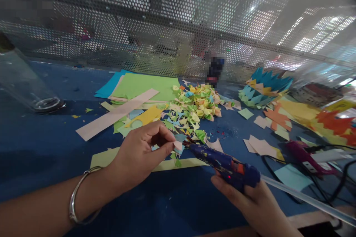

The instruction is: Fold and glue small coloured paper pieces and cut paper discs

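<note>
My left hand (147, 148) pinches a small pale pink paper piece (178, 145) between thumb and forefinger. In my right hand (250, 200) is a blue glue gun (222, 161), its nozzle close to the pinched paper; whether they touch I cannot tell. A clear glue stick (303, 196) sticks out from the gun's back end, and a small red light glows on its body. Beyond both hands lies a heap of small folded paper pieces (204, 103) in yellow, green and orange. A pale green paper strip (183, 164) runs beneath my left hand.
Stacked green sheets (150, 84) and a pink strip (119, 114) lie at the back left. A glass jar (30, 85) stands at far left. On the right are zigzag paper rings (261, 89), loose paper squares (260, 144), a purple power strip (308, 159) and black cables. Perforated metal mesh (167, 18) borders the table.
</note>
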`<state>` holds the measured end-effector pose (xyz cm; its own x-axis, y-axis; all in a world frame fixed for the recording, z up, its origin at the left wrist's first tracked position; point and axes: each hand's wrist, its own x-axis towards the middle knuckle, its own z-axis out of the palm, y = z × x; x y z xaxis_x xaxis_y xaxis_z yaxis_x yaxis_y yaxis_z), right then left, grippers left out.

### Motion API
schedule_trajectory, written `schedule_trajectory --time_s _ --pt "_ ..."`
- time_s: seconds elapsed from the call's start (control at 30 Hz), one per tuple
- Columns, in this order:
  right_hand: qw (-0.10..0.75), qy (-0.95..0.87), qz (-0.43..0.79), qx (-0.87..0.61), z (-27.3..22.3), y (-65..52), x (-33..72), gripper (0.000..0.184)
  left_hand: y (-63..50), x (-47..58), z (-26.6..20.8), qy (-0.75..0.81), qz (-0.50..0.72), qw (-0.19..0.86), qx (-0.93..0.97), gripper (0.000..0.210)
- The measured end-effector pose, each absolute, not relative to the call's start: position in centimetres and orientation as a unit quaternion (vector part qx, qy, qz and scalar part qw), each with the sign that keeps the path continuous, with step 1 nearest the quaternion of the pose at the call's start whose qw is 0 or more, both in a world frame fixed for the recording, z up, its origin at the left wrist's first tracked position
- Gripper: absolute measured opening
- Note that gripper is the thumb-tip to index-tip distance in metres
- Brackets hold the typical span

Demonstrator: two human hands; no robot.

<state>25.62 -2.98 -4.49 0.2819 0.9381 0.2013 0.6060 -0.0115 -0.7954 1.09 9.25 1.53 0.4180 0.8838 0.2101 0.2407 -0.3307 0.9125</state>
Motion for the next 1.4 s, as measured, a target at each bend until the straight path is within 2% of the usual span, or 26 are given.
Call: schedule_trajectory --time_s 0.13,0.33,0.53,0.63,0.77,0.83,0.9,1.0,1.1,1.23,1.4 --pt "0.395 -0.560 0.248 -0.685 -1.9 -2.1 26.6 0.037 9.3 1.3 1.4 0.386 0.393 0.481 0.682 0.011" --pt "0.312 -0.522 0.363 -0.706 0.2 0.7 32.7 0.052 10.1 1.7 0.9 0.409 0.398 0.583 0.578 0.023" --pt "0.333 -0.427 0.414 -0.732 -0.6 4.0 36.4 0.052 10.2 1.7 0.9 0.412 0.376 0.601 0.573 0.023" --pt "0.288 -0.447 0.358 -0.768 -0.7 5.2 37.4 0.053 10.1 1.7 0.9 0.413 0.377 0.607 0.564 0.023" --pt "0.126 -0.572 0.067 -0.807 0.5 5.1 36.6 0.055 10.0 1.7 1.0 0.403 0.375 0.610 0.570 0.021" --pt "0.139 -0.601 -0.033 -0.787 1.6 4.5 34.5 0.050 10.0 1.7 0.9 0.396 0.371 0.613 0.574 0.021" --pt "0.187 -0.674 -0.007 -0.715 2.7 3.9 31.5 0.040 10.1 1.7 0.8 0.395 0.370 0.610 0.578 0.022" --pt "0.247 -0.759 0.094 -0.595 3.9 3.9 26.6 0.027 10.1 1.8 0.8 0.397 0.364 0.608 0.583 0.023" --pt "0.253 -0.806 0.101 -0.525 4.1 4.7 23.5 0.023 10.0 1.8 0.9 0.399 0.347 0.599 0.601 0.022" --pt "0.251 -0.829 0.100 -0.489 3.5 5.9 22.2 0.019 10.1 1.6 0.7 0.406 0.328 0.571 0.633 0.021" --pt "0.273 -0.839 0.104 -0.459 2.4 6.5 22.2 0.018 10.5 1.4 0.1 0.397 0.318 0.587 0.630 0.022"
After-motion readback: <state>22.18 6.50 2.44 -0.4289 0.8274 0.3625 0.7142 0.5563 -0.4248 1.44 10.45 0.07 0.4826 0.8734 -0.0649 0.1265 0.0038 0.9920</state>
